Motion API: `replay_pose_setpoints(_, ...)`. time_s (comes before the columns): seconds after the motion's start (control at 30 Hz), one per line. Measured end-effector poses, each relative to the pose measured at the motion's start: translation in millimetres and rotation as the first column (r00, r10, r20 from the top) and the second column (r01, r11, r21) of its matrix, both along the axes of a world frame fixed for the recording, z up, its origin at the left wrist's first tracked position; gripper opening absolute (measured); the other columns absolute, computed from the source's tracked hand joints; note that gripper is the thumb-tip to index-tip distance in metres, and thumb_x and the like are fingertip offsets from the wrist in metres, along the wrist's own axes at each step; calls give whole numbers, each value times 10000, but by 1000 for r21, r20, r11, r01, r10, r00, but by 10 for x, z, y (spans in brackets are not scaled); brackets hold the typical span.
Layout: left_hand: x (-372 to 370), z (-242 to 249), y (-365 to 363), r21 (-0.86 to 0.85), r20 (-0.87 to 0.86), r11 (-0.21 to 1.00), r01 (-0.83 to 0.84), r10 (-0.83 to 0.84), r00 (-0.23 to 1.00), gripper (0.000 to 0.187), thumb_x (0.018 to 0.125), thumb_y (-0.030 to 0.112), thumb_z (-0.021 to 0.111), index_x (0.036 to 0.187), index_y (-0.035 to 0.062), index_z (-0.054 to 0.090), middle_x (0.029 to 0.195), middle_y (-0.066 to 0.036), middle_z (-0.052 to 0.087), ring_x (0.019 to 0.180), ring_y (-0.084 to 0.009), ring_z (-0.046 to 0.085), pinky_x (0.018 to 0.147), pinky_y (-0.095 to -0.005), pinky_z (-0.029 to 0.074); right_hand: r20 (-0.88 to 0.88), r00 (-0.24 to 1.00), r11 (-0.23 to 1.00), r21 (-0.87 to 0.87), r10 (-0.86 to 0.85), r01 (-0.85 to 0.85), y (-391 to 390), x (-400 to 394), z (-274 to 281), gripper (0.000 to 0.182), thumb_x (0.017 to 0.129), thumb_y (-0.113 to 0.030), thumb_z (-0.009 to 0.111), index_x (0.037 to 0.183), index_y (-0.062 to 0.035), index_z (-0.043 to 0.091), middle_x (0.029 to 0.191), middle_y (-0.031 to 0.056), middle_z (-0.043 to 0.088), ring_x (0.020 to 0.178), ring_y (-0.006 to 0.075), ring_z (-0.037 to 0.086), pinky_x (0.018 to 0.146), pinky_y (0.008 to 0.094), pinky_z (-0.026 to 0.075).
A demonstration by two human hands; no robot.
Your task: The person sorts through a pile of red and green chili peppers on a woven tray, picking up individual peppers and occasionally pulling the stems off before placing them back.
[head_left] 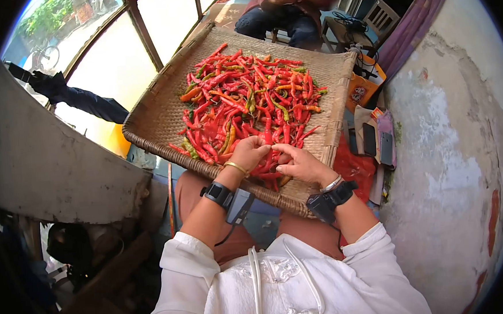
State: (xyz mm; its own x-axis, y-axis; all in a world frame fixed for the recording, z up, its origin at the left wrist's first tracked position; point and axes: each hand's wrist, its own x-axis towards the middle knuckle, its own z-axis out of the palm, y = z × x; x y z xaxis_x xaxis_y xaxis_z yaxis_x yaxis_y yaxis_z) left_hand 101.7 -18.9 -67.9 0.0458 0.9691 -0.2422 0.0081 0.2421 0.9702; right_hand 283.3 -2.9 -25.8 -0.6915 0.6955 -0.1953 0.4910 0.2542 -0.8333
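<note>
Many red chili peppers (225, 98), a few of them green or orange, lie heaped on a square woven tray (151, 114) in front of me. My left hand (250, 154) is over the near part of the heap, its fingers pinched together. Close beside it on the right is my right hand (299, 162), with thumb and forefinger pressed together and the fingertips almost meeting those of my left hand. Whatever lies between the fingers is too small to make out. The tray's near edge rests over my lap, beneath my wrists.
Another person (288, 11) sits beyond the tray, holding a small device. Two phones (369, 139) lie at the right near an orange bag (365, 81). A dark folded umbrella (87, 101) juts in from the left. A worn wall (446, 145) stands on the right.
</note>
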Motion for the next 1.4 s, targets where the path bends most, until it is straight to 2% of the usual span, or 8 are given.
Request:
replay_pose_setpoints(0.07, -6, -7, 0, -11, 14, 1000, 28, -28, 1000, 114, 827, 164, 576, 780, 71, 529, 589, 22, 523, 467, -58, 491, 412, -185, 380, -147, 986, 980, -196, -73, 43, -11, 62, -126, 467, 766, -108, 581, 1205, -36, 441, 860, 54, 557, 760, 115, 527, 701, 263, 447)
replay_pose_setpoints(0.33, -83, 404, 395, -114, -56, 993, 33, -40, 998, 131, 830, 194, 572, 784, 80, 526, 630, 7, 548, 496, -65, 523, 421, -201, 426, -234, 967, 971, -236, -98, 41, -61, 192, -104, 292, 775, -99, 585, 1040, 20, 553, 859, 67, 600, 719, 119, 570, 675, 257, 465)
replay_pose_setpoints(0.47, -39, 601, 631, 69, 410, 962, -264, 214, 887, 266, 844, 172, 547, 1049, 3, 533, 789, -55, 592, 610, -109, 578, 545, -228, 493, -274, 944, 933, -352, -185, 81, -76, 187, -146, 251, 802, -76, 551, 1026, 38, 550, 836, 51, 583, 683, 97, 559, 621, 235, 475)
replay_pose_setpoints(0.53, -31, 331, 664, 225, -285, 974, 3, 63, 956, 391, 794, 204, 583, 1124, 7, 507, 796, -95, 604, 689, -178, 599, 619, -286, 490, -306, 930, 925, -370, -206, 83, -98, 196, -73, 226, 816, -62, 533, 1020, 33, 549, 806, 41, 567, 650, 83, 546, 591, 227, 478)
replay_pose_setpoints(0.63, -6, -96, 555, 114, -905, 894, 432, -85, 416, 518, 668, 276, 679, 1106, 48, 522, 978, -155, 596, 872, -282, 590, 772, -350, 468, -370, 880, 902, -409, -299, 134, -78, 199, -84, 200, 820, -55, 525, 1003, 17, 561, 784, 24, 557, 623, 69, 530, 578, 223, 478)
replay_pose_setpoints(0.87, 17, -34, 412, -163, -909, 893, 420, -301, 289, 417, 655, 285, 653, 1004, 70, 575, 978, -138, 605, 926, -280, 573, 794, -379, 463, -347, 859, 879, -427, -376, 212, -64, 206, -111, 190, 830, -54, 513, 1003, 12, 559, 768, 33, 568, 597, 65, 531, 557, 211, 470)
replay_pose_setpoints(1.13, -54, -94, 436, -118, -865, 850, 513, -341, 368, 275, 626, 250, 631, 840, 80, 657, 804, -154, 630, 775, -285, 604, 717, -366, 482, -449, 759, 850, -462, -471, 253, -27, 247, -154, 178, 854, -85, 498, 1008, -16, 556, 742, 33, 582, 575, 58, 545, 506, 174, 442)
replay_pose_setpoints(1.4, -193, 263, 537, 33, -578, 968, 249, -185, 795, 143, 739, 151, 636, 823, 35, 642, 624, -20, 589, 524, -88, 532, 487, -245, 445, -455, 753, 850, -459, -475, 259, -28, 246, -167, 179, 856, -95, 501, 1006, -15, 556, 741, 30, 581, 580, 59, 541, 498, 170, 432)
